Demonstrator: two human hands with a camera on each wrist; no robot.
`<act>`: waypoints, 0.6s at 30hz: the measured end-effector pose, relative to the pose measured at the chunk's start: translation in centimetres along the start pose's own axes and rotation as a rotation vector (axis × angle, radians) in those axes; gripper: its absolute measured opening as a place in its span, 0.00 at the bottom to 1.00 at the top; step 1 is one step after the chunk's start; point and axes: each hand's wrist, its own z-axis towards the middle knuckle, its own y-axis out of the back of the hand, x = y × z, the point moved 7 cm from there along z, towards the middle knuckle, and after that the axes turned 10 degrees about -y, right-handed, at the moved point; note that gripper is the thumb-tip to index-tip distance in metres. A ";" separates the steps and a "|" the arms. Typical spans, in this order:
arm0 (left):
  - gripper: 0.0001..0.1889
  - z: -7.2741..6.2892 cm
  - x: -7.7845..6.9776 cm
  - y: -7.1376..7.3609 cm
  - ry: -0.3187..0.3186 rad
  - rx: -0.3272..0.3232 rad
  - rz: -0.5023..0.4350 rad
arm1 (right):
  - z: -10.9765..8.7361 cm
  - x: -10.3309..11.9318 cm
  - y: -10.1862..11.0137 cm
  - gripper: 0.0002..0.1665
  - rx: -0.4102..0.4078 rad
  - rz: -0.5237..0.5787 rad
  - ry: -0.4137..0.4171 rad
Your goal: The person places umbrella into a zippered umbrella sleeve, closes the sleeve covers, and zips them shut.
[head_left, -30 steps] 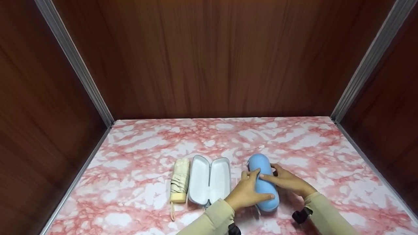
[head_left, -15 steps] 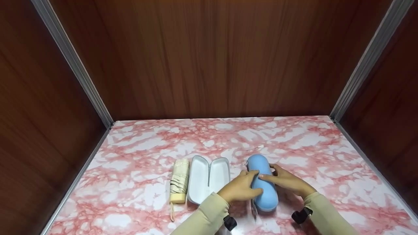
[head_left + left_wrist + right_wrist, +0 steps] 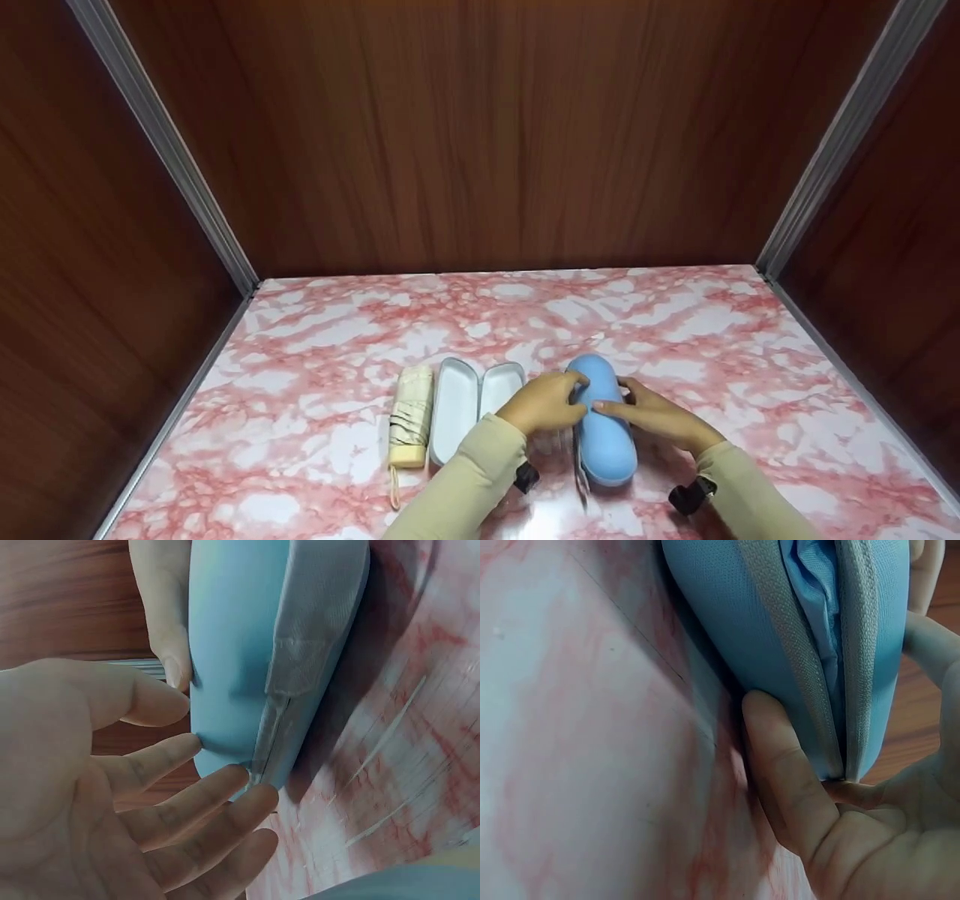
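Note:
A long, rounded blue zippered glasses case (image 3: pixel 606 446) lies on the table between both hands. My right hand (image 3: pixel 664 420) grips its right side, thumb on top. In the right wrist view the zip on that side is parted, with folded blue lining (image 3: pixel 817 589) showing between the grey tapes. My left hand (image 3: pixel 546 405) is at the case's left side. The left wrist view has its fingers loosely extended, fingertips right at the zip's end, below a grey strap (image 3: pixel 300 660). Left of that hand lies an opened case (image 3: pixel 454 412) with a white inside, partly hidden by the left arm.
A folded cream umbrella (image 3: pixel 412 412) with a yellow handle and wrist loop lies left of the opened case. The pink-and-white marbled table (image 3: pixel 315 360) is enclosed by brown wood-grain panels (image 3: pixel 480 135) on the back and sides.
My left hand has drawn back from across the top of the blue case, moving left and up to its left side. My right hand keeps its grip, nearly still.

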 end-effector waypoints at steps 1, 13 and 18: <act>0.24 0.2 0.1 0.1 0.007 -0.003 -0.005 | 0.0 0.0 0.0 0.59 0.001 0.000 -0.003; 0.33 2.3 2.0 0.4 0.127 -0.058 -0.038 | 0.1 0.2 -0.2 0.58 0.011 0.000 0.005; 0.32 3.0 2.6 0.4 0.160 -0.062 -0.030 | 0.1 0.2 -0.3 0.58 0.013 0.008 0.007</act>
